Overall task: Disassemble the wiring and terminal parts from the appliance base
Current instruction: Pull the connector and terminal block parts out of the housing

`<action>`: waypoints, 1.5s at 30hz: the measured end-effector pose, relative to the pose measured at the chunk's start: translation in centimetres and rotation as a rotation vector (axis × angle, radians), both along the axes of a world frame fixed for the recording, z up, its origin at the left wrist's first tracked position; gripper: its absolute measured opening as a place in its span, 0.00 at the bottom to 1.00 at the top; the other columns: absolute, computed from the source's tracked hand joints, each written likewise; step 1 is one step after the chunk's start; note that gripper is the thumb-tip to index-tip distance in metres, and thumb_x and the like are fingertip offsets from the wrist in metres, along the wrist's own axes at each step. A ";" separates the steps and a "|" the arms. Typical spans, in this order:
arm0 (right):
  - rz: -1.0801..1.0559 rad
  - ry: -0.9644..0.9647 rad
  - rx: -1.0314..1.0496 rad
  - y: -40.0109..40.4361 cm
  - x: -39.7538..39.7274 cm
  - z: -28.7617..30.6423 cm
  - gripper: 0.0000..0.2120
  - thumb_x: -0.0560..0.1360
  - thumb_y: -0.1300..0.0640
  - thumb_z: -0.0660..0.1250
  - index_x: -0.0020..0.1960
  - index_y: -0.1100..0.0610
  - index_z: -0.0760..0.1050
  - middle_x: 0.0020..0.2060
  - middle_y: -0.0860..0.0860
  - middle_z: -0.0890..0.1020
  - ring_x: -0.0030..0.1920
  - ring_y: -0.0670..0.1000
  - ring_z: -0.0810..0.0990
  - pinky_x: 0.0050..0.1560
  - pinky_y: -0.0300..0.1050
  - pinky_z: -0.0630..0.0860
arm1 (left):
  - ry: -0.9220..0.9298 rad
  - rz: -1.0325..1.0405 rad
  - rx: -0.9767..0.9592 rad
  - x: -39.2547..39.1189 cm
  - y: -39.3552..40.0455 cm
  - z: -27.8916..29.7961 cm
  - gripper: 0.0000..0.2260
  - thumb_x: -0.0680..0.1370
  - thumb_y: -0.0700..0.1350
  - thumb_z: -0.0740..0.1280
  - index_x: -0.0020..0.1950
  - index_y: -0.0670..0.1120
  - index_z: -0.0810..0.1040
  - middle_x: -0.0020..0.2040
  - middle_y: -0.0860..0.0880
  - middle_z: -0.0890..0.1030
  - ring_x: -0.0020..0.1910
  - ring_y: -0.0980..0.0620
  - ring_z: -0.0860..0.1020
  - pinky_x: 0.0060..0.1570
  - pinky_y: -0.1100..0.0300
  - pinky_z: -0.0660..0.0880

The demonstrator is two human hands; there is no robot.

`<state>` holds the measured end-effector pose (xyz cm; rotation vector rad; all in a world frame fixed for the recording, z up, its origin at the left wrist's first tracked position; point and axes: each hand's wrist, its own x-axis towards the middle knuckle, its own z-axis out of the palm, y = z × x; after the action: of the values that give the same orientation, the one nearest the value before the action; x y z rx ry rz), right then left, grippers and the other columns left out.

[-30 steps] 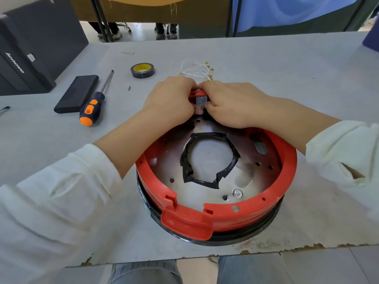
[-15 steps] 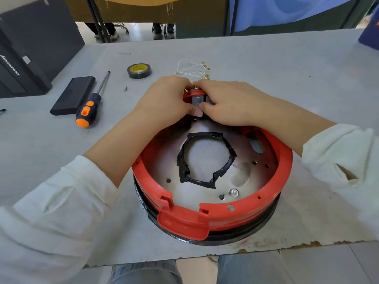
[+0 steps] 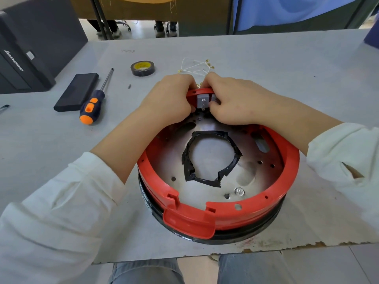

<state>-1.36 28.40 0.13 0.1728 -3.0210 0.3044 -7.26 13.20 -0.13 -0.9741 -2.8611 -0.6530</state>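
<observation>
The round appliance base (image 3: 272,187) has a red plastic ring, a black lower rim and a metal plate with a black-taped central opening. A grey terminal block (image 3: 203,101) sits inside the far rim. My left hand (image 3: 170,99) grips the rim beside the block on its left, fingers curled over the edge. My right hand (image 3: 229,101) curls round the block's right side and the rim. Loose white wires with brass terminals (image 3: 194,65) lie on the table just behind both hands.
An orange-handled screwdriver (image 3: 93,105), a black flat case (image 3: 77,94), a roll of black tape (image 3: 142,68) and a small screw (image 3: 129,86) lie at the left. A black computer case (image 3: 24,54) stands far left. The table's worn front edge (image 3: 266,248) runs just below the base.
Both hands have drawn slightly apart, and the grey terminal block now shows between them. The base has stayed where it was.
</observation>
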 end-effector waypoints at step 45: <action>-0.097 0.108 0.137 -0.8 0.1 -0.1 0.08 0.73 0.54 0.59 0.50 0.56 0.71 0.34 0.51 0.67 0.38 0.58 0.68 0.37 0.46 0.63 | 0.204 0.100 -0.244 1.8 0.9 0.1 0.06 0.73 0.45 0.63 0.45 0.47 0.66 0.36 0.46 0.65 0.39 0.43 0.65 0.35 0.55 0.60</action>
<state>-1.23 27.63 0.01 0.0510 -2.9315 0.0770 -5.47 14.11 -0.02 -0.8588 -2.8264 -0.1865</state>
